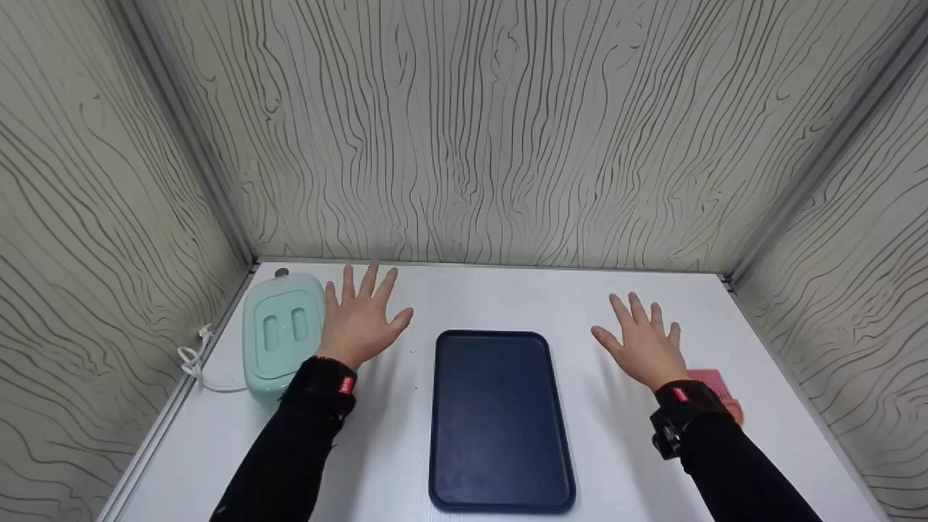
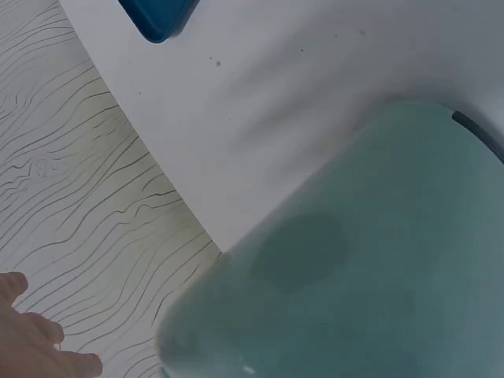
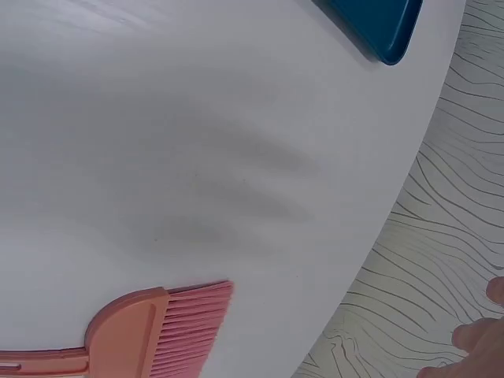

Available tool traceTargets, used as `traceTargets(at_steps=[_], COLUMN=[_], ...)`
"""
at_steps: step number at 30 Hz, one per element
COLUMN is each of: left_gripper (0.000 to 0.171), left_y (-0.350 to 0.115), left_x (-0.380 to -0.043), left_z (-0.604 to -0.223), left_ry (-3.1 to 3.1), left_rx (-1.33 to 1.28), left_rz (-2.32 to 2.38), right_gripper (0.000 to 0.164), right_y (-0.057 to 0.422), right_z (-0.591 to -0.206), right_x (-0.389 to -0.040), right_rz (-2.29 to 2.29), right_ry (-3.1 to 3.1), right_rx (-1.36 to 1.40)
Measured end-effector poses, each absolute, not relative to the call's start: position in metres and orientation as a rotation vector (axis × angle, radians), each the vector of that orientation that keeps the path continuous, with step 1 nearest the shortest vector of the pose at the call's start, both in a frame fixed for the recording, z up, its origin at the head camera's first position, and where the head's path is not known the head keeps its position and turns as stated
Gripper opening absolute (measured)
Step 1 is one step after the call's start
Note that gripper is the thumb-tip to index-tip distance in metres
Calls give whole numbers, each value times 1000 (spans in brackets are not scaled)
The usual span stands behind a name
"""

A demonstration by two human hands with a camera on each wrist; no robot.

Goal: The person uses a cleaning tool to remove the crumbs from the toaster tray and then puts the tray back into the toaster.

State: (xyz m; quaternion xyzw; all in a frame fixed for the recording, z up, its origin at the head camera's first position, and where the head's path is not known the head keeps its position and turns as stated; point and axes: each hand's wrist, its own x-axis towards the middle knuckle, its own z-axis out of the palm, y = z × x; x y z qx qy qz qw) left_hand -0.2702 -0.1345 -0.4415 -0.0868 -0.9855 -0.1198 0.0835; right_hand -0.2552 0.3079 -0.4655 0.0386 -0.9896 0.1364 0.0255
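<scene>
My left hand is held above the table with its fingers spread and nothing in it. Just left of it stands a mint-green toaster, its lid showing two oblong recesses; its smooth side fills much of the left wrist view. My right hand, fingers also spread, holds nothing. Beneath the right wrist lies a small brush, partly hidden by the forearm. The right wrist view shows its orange handle and pink bristles. Between the hands, a dark blue rectangular tray lies flat.
A white power cord loops off the table's left edge beside the toaster. Wood-grain patterned panels enclose the white table at the back and both sides. Dark specks dot the tabletop left of the tray.
</scene>
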Motion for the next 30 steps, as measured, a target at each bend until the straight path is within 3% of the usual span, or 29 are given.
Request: traceTargets(at_steps=[15,30], left_gripper=[76,82], left_y=[-194,-257], left_x=[-259,-236], left_z=[-440,-460], left_ry=[-2935,-2951], left_rx=[-123,150], left_rz=[-421,-667], right_gripper=[81,76], right_y=[334,319], right_z=[-482,-506], right_x=[-241,-231], right_rz=[424,476], right_ry=[-3059,-3040], right_rx=[56,108])
